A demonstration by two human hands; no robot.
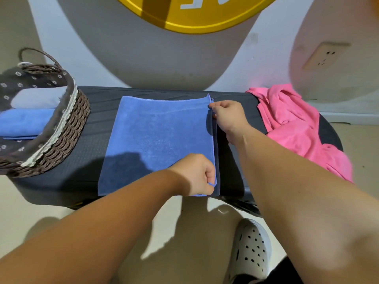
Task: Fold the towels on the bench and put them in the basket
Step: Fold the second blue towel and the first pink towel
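A blue towel lies flat on the dark bench, folded over so two layers meet along its right edge. My left hand pinches the towel's near right corner. My right hand pinches the far right corner. At the left end of the bench stands a woven basket with a dark flowered lining; inside it lie a folded pale blue towel and a folded blue towel. A crumpled pink towel lies on the bench's right end.
A wall with a large grey and yellow shape stands just behind the bench. A power socket is on the wall at the right. On the floor below the bench is my foot in a white perforated clog.
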